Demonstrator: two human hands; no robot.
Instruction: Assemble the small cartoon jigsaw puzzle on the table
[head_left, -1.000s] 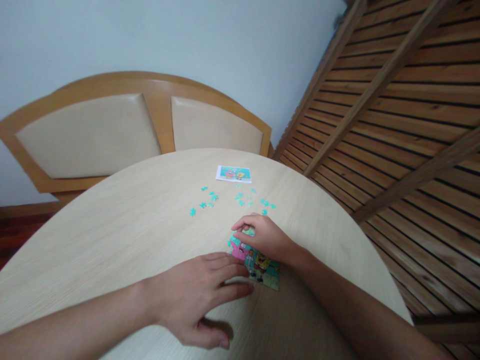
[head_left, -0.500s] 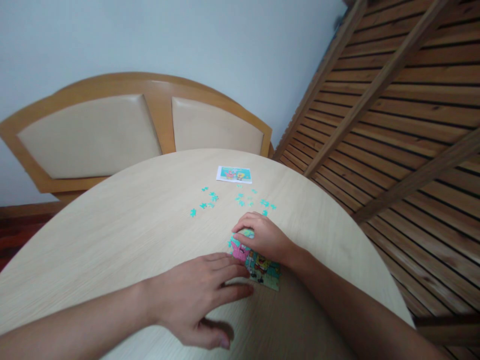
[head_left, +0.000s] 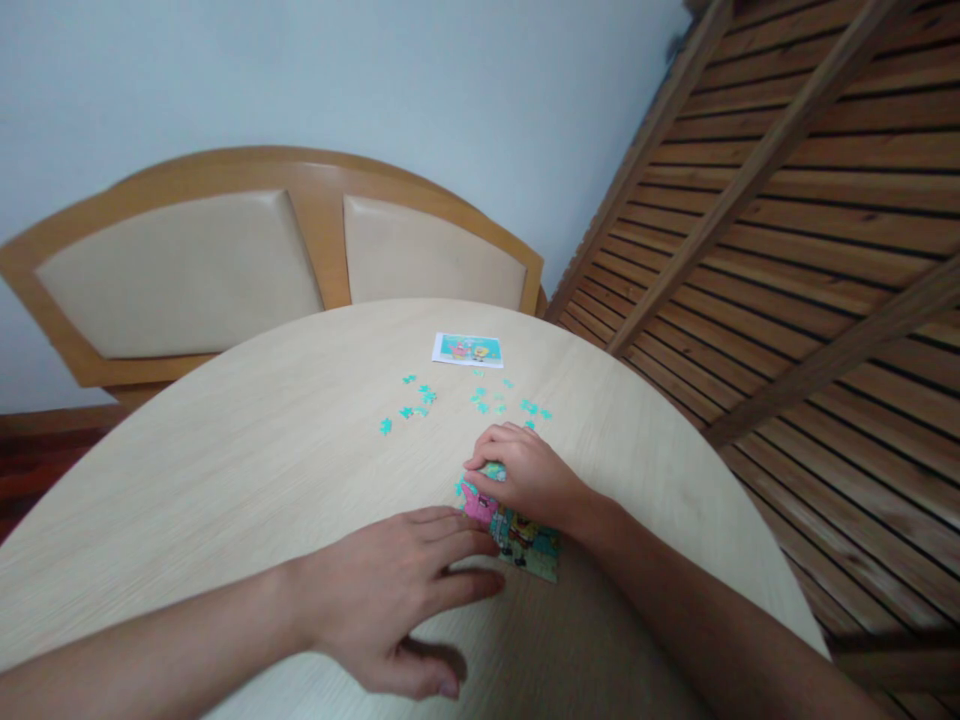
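A partly joined jigsaw puzzle [head_left: 525, 555] with pink and yellow cartoon figures lies flat on the table before me. My left hand [head_left: 405, 590] rests at its left edge, fingers spread and thumb apart, the fingertips touching the puzzle's side. Over the puzzle's upper part bends my right hand [head_left: 529, 470], fingers curled and thumb drawn near them. What lies between those fingertips, if anything, is hidden. Loose turquoise puzzle pieces [head_left: 406, 412] are scattered beyond my hands, with more puzzle pieces [head_left: 529, 407] just past the right one.
A picture card [head_left: 469, 350] of the same cartoon figures lies farther back on the round wooden table [head_left: 262, 430]. Behind the table stands a padded bench back [head_left: 180, 270] against the wall. Slatted wood [head_left: 787, 200] rises at the right.
My right hand has shifted very slightly, its thumb and fingertips moving a little over the puzzle's top edge. My left hand stays almost still.
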